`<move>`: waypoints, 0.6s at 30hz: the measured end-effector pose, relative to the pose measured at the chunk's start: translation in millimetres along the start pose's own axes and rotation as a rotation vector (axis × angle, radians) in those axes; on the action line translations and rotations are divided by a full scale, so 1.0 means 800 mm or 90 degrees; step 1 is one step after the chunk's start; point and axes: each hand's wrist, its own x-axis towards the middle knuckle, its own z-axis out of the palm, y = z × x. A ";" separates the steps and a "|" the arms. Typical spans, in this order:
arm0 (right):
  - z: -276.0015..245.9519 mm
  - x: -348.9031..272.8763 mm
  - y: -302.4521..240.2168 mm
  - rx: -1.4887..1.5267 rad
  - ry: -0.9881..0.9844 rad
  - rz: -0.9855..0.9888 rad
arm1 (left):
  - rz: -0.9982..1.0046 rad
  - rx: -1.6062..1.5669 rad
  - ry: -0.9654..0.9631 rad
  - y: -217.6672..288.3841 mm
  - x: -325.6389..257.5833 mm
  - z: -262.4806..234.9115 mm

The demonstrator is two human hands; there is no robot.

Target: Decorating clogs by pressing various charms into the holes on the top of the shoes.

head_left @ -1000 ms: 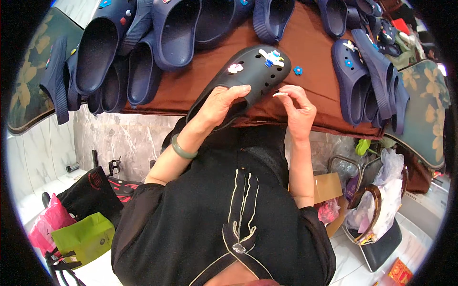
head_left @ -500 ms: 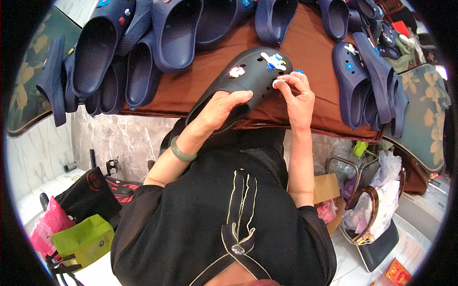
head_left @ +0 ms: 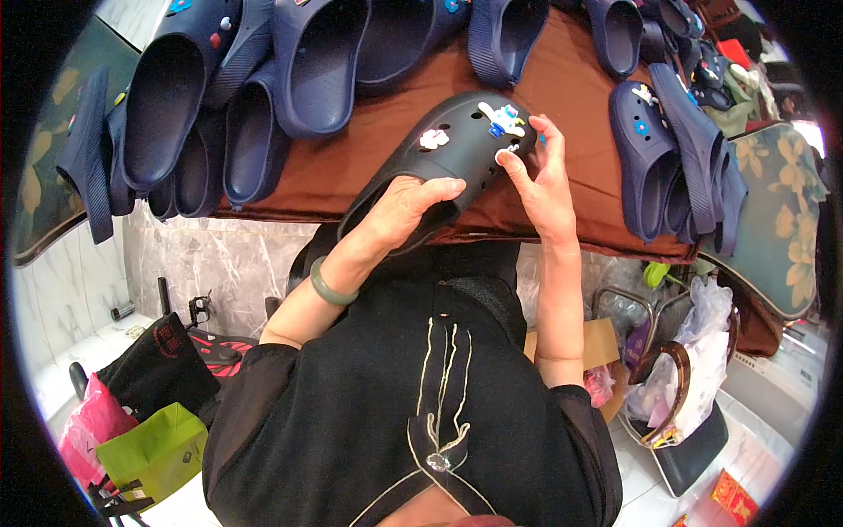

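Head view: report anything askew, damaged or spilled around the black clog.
Nothing stands out. The black clog is whole, held by the left hand, with the right hand at its toe charms. The navy clogs lie in overlapping rows on the brown cloth.

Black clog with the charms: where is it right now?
Head view, upper centre: the black clog is over the brown tablecloth, gripped underneath by the left hand, with the right hand at its toe, below the row of navy clogs.
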 end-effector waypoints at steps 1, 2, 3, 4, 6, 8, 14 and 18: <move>0.000 0.001 0.002 0.174 -0.051 0.077 | -0.002 -0.002 -0.002 0.000 0.000 0.001; -0.001 0.002 0.002 0.171 -0.049 0.078 | 0.004 -0.003 -0.008 0.001 -0.001 0.003; -0.002 0.004 -0.003 0.179 -0.061 0.093 | 0.009 -0.004 -0.011 0.001 -0.001 0.003; -0.003 0.005 -0.006 0.186 -0.072 0.107 | 0.008 -0.006 -0.011 0.000 -0.002 0.002; -0.004 0.009 -0.003 0.155 -0.066 0.112 | 0.007 -0.002 -0.018 -0.001 -0.002 0.001; -0.004 0.011 -0.004 0.123 -0.058 0.117 | -0.004 -0.004 -0.017 0.003 -0.002 0.002; 0.003 0.002 -0.021 0.189 -0.057 0.120 | -0.006 0.000 -0.013 -0.004 0.002 -0.001; 0.010 -0.006 -0.012 0.136 -0.050 0.093 | 0.032 -0.019 -0.010 -0.001 0.001 0.008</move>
